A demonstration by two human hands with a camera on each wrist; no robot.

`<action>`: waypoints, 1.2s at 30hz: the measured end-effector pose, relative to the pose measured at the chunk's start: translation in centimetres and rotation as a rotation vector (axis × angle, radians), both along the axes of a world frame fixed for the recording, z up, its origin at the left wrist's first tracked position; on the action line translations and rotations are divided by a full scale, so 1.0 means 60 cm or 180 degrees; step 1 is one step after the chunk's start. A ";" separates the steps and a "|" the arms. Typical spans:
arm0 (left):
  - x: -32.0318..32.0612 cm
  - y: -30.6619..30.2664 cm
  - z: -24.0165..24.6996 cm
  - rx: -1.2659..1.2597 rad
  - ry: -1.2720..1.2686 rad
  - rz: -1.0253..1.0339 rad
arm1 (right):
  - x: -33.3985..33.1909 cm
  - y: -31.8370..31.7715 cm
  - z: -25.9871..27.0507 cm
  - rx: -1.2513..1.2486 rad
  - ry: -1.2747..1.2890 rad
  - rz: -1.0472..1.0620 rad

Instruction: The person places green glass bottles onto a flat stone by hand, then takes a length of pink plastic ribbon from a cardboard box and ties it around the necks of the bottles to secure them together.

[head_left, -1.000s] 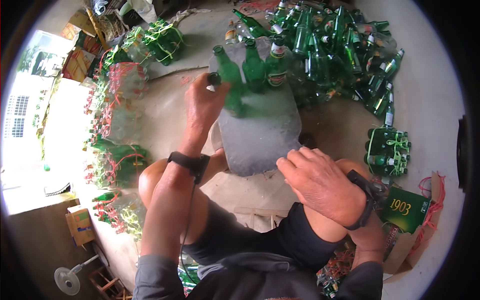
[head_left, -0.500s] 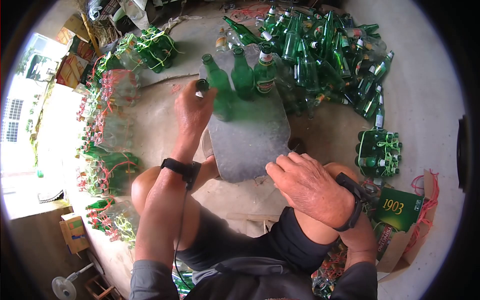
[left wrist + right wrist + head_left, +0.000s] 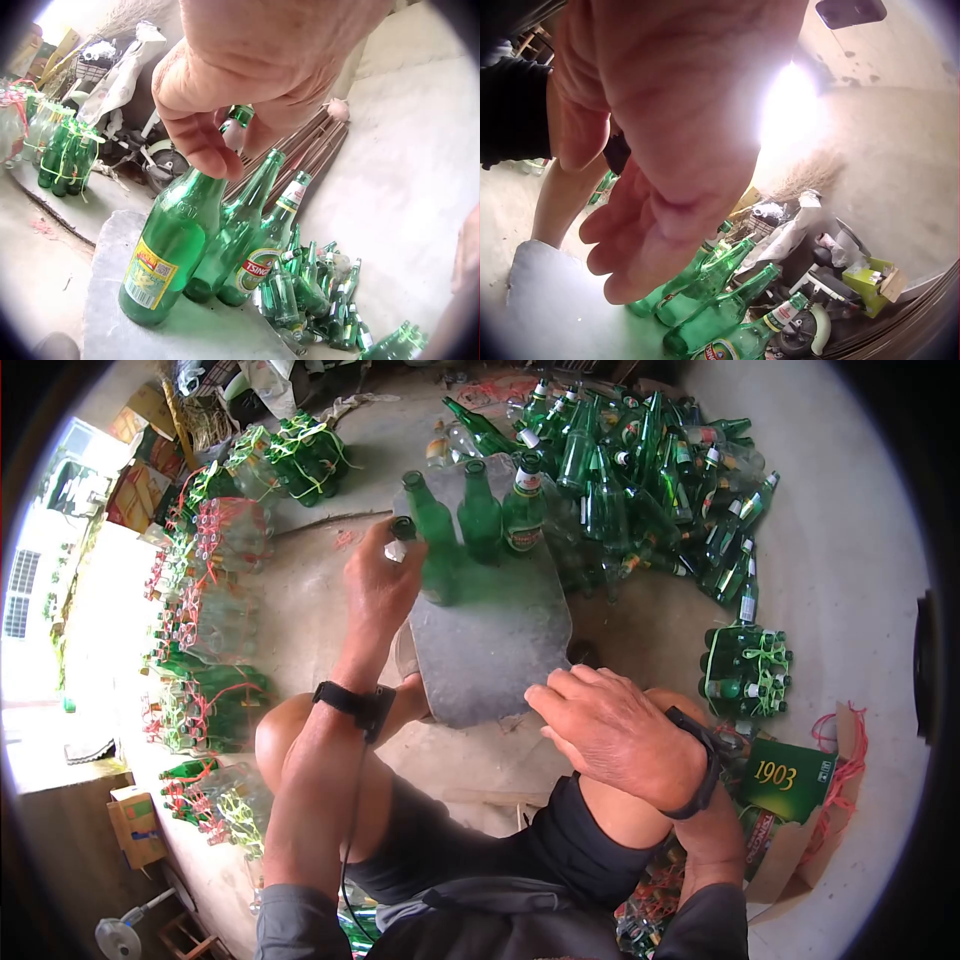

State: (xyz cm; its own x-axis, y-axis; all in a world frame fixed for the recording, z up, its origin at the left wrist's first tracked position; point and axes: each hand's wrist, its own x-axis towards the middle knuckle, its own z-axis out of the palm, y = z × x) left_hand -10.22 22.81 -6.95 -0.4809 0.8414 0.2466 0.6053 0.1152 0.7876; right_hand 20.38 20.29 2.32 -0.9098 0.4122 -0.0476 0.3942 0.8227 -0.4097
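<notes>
My left hand pinches the neck of a green glass beer bottle at the near left of the grey slab. In the left wrist view, a green bottle with a yellow label stands upright right below those fingers. Beside it on the slab stand a plain green bottle, another plain one and a labelled bottle with a white neck band. My right hand hovers over the right knee, fingers loosely extended and holding nothing.
A heap of loose green bottles lies beyond the slab to the right. Tied bottle bundles stand at the left, back left and right. A cardboard box with a green panel sits near the right elbow.
The whole head view has shifted, so the slab and bottles appear further left. My left hand keeps its hold on the bottle neck; the right hand stays over the knee.
</notes>
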 end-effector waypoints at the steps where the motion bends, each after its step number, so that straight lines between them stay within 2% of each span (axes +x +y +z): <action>1: 0.002 -0.004 0.005 0.0015 -0.0006 0.0013 | 0.002 0.002 0.001 -0.0058 0.0044 0.0004; 4: 0.007 -0.020 0.025 0.0105 -0.0149 -0.0004 | 0.007 0.023 0.033 -0.0329 0.0126 -0.0083; 8: 0.006 -0.043 0.067 0.0099 -0.0599 0.0092 | 0.025 0.081 0.049 -0.0098 0.0509 -0.0234; 10: 0.008 -0.050 0.091 0.0196 -0.0842 0.0172 | 0.033 0.124 0.055 -0.0452 0.0797 -0.0722; 13: 0.022 -0.050 0.119 0.0865 -0.1223 0.0190 | 0.047 0.188 0.038 -0.0945 0.0741 -0.1606; 18: 0.038 -0.048 0.174 0.1109 -0.1690 0.0404 | 0.081 0.334 -0.052 -0.0399 0.0741 -0.1841; 20: 0.039 -0.046 0.181 0.1222 -0.2083 0.0227 | 0.075 0.372 -0.068 -0.0729 0.0688 -0.2251; 26: 0.059 -0.037 0.205 0.1270 -0.2567 0.0237 | 0.070 0.468 -0.156 -0.0956 0.0677 -0.2935; 28: 0.057 -0.041 0.209 0.0997 -0.2638 0.0210 | 0.068 0.494 -0.196 -0.0974 0.0669 -0.3031; 30: 0.059 -0.038 0.212 0.0913 -0.2625 0.0247 | 0.069 0.545 -0.267 -0.0468 0.0281 -0.3042; 32: 0.054 -0.048 0.210 0.0746 -0.3078 -0.0012 | 0.059 0.572 -0.293 -0.0411 0.0191 -0.3057; 34: 0.058 -0.048 0.214 0.0691 -0.2892 -0.0070 | 0.035 0.584 -0.301 -0.0064 -0.0056 -0.3085; 36: 0.065 -0.044 0.222 0.0707 -0.3207 0.0271 | 0.020 0.610 -0.324 0.0127 -0.0053 -0.3029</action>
